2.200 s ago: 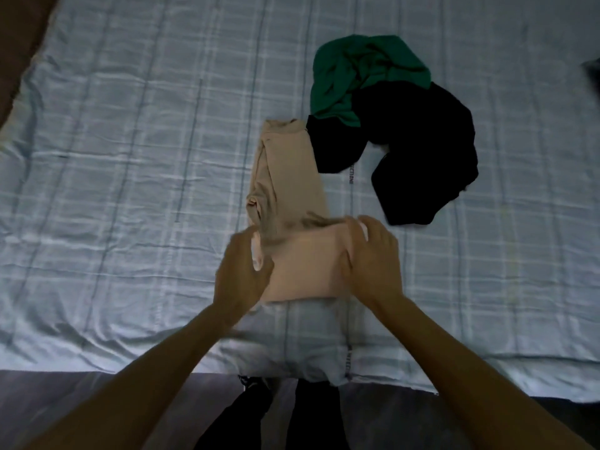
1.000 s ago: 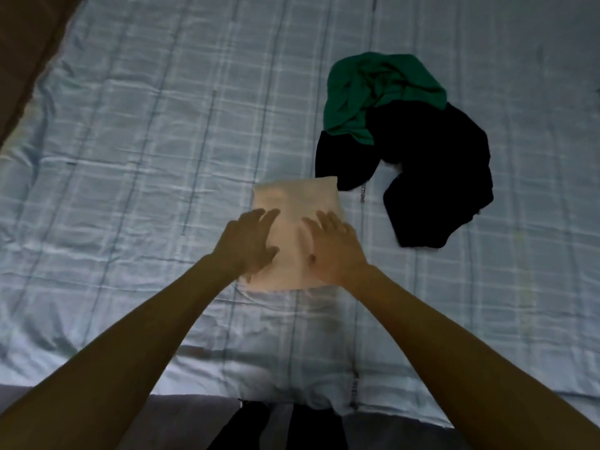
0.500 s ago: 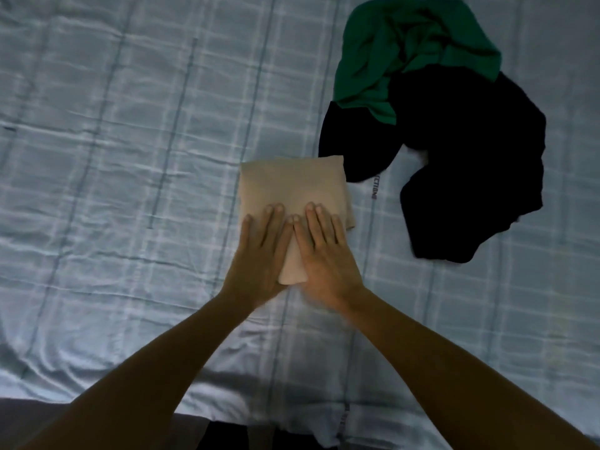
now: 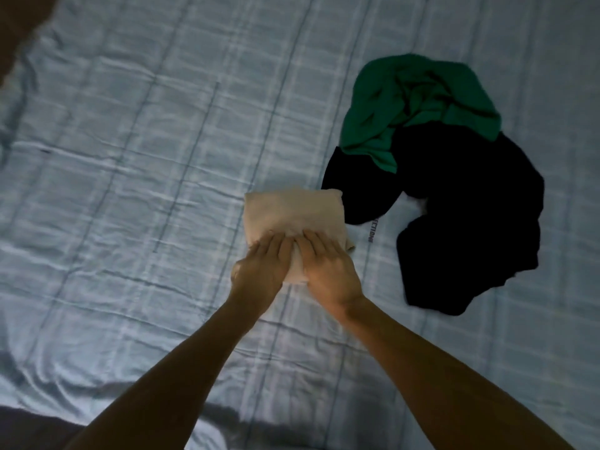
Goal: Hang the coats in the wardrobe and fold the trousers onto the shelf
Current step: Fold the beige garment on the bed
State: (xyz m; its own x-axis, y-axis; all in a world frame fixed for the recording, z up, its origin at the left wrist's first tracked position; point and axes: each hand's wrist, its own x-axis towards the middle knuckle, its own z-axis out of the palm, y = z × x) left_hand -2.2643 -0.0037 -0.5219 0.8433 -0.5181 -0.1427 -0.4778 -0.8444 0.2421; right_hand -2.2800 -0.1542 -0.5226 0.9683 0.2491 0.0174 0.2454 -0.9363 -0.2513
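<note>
A pair of beige trousers (image 4: 293,212) lies folded into a small square on the pale blue checked bed sheet (image 4: 136,177). My left hand (image 4: 261,266) and my right hand (image 4: 328,266) lie side by side on the near half of the fold, fingers straight and flat, pressing it down. To the right of the fold lies a crumpled black garment (image 4: 470,216), with a green garment (image 4: 415,102) heaped on its far end.
The bed's near edge runs along the bottom left, with dark floor (image 4: 29,430) below it. A dark brown surface (image 4: 16,24) shows at the top left corner. The sheet is wrinkled to the left of the fold.
The long beige trousers were folded over into a square. Both hands then came down flat on it and slid together towards its near edge.
</note>
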